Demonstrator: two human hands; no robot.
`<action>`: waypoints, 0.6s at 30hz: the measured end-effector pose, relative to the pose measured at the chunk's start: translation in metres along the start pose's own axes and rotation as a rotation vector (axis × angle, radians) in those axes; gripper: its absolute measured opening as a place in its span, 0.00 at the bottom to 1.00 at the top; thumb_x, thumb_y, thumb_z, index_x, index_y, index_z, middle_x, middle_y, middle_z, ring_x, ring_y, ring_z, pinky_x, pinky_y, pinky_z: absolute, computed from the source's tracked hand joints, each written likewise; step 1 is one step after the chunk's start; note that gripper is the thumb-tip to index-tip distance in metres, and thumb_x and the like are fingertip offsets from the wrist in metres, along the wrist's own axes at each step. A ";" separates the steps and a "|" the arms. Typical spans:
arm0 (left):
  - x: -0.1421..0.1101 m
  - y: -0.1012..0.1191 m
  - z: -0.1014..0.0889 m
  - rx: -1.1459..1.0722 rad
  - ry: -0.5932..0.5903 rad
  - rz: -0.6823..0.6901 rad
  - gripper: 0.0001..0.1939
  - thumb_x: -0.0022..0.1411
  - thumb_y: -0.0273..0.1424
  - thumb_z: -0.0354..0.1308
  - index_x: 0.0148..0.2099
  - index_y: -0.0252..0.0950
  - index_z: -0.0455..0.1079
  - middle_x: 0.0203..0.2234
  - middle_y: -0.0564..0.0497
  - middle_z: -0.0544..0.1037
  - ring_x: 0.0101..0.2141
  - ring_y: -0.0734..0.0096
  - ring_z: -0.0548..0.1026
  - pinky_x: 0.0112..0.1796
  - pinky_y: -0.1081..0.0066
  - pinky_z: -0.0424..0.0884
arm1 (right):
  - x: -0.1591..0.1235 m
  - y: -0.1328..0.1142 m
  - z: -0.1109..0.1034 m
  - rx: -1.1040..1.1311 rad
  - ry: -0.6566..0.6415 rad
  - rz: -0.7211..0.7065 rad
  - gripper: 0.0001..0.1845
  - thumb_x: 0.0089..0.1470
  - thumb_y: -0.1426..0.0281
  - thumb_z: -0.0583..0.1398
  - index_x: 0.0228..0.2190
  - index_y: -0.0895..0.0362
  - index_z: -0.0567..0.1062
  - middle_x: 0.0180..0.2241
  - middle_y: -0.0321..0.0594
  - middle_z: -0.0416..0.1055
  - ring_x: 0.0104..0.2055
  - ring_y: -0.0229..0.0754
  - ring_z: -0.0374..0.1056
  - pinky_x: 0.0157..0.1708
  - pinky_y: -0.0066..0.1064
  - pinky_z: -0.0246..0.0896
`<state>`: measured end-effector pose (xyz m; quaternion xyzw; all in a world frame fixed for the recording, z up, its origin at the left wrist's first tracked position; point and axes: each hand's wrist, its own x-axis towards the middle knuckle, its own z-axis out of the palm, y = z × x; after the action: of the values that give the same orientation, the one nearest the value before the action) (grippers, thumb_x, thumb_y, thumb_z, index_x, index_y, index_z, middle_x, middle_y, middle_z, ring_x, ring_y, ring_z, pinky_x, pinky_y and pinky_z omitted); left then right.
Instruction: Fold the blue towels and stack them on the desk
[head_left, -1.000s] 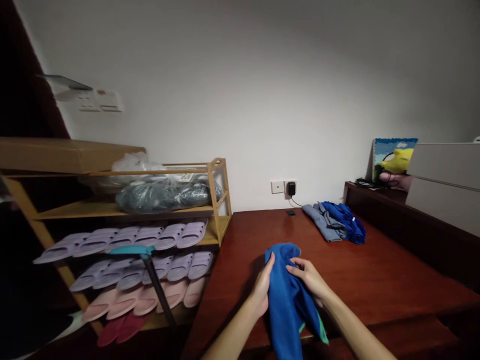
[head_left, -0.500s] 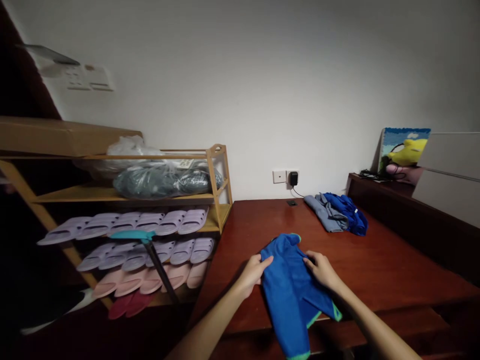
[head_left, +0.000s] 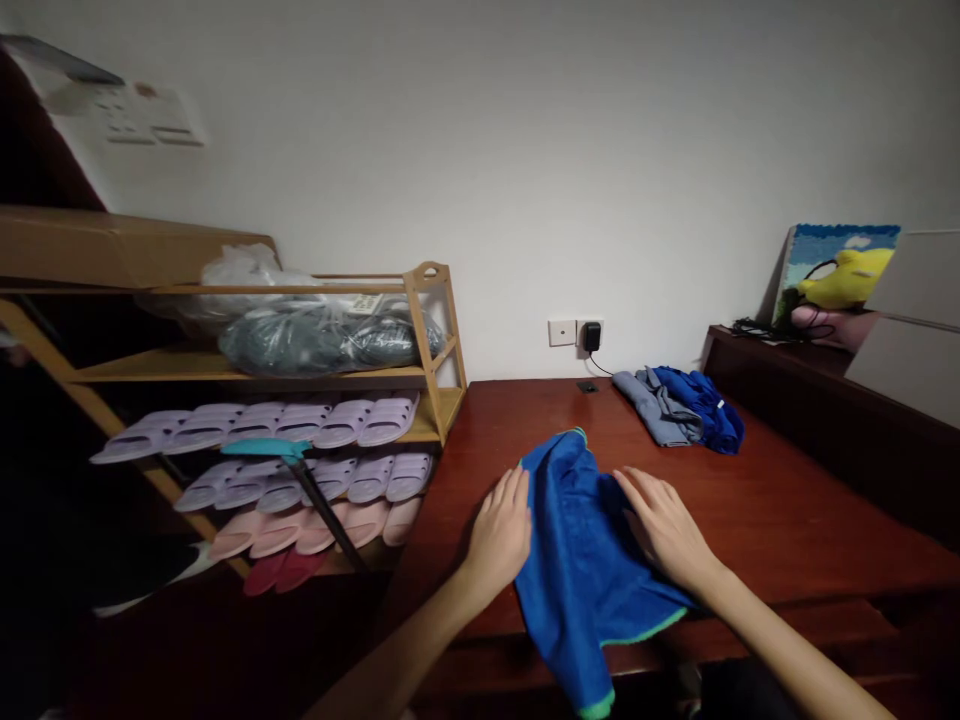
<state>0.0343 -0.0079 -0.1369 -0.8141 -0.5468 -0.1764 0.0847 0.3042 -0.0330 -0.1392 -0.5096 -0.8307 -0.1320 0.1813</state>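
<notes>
A blue long-sleeved top (head_left: 574, 560) with green trim lies on the red-brown wooden table (head_left: 765, 520), its collar toward the wall. One sleeve hangs past the table's front edge. My left hand (head_left: 502, 525) rests along the top's left side, fingers stretched out and close together. On the opposite side, my right hand (head_left: 667, 525) lies against the cloth with its fingers extended. Farther back sit a grey folded garment (head_left: 660, 408) and a crumpled blue garment (head_left: 709, 408), side by side.
To the left stands a wooden rack (head_left: 442, 400) with rows of slippers (head_left: 386, 418) and plastic-wrapped bundles (head_left: 322, 340). A teal-topped handle (head_left: 266, 448) leans before it. A black plug (head_left: 592, 336) is in the wall socket. A raised dark ledge (head_left: 817, 420) borders the right side.
Both hands have gone from pinching the top to lying with stretched fingers along its sides. The top's lower part is spread wider, and its right sleeve is no longer visible. The view has shifted slightly.
</notes>
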 end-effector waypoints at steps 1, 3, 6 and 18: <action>-0.001 0.003 0.005 -0.003 -0.018 0.047 0.26 0.64 0.28 0.40 0.64 0.29 0.51 0.62 0.39 0.57 0.61 0.58 0.54 0.57 0.58 0.55 | 0.004 -0.002 -0.001 0.066 -0.023 -0.072 0.29 0.62 0.66 0.45 0.64 0.54 0.47 0.63 0.48 0.49 0.63 0.48 0.48 0.58 0.43 0.49; -0.001 0.006 0.014 -0.008 -0.113 0.085 0.27 0.66 0.31 0.38 0.65 0.28 0.49 0.63 0.40 0.53 0.63 0.58 0.50 0.58 0.54 0.52 | 0.010 -0.007 0.001 0.180 -0.136 -0.180 0.30 0.63 0.61 0.45 0.64 0.52 0.45 0.65 0.43 0.43 0.66 0.46 0.41 0.60 0.43 0.43; 0.001 0.004 0.021 -0.010 -0.256 0.086 0.28 0.67 0.36 0.37 0.66 0.31 0.48 0.64 0.43 0.51 0.63 0.58 0.49 0.58 0.48 0.49 | 0.015 -0.006 0.012 0.275 -0.300 -0.195 0.34 0.61 0.52 0.46 0.64 0.48 0.43 0.66 0.40 0.37 0.67 0.46 0.33 0.62 0.47 0.36; 0.000 -0.058 0.009 0.041 -0.386 -0.012 0.30 0.68 0.43 0.34 0.67 0.36 0.43 0.65 0.48 0.46 0.64 0.62 0.44 0.59 0.48 0.42 | -0.011 0.055 0.022 0.223 -0.348 -0.015 0.39 0.58 0.47 0.44 0.64 0.45 0.35 0.66 0.38 0.31 0.67 0.47 0.29 0.62 0.48 0.32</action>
<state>-0.0169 0.0176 -0.1487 -0.8275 -0.5613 -0.0065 -0.0064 0.3543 -0.0090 -0.1619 -0.4954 -0.8626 0.0494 0.0891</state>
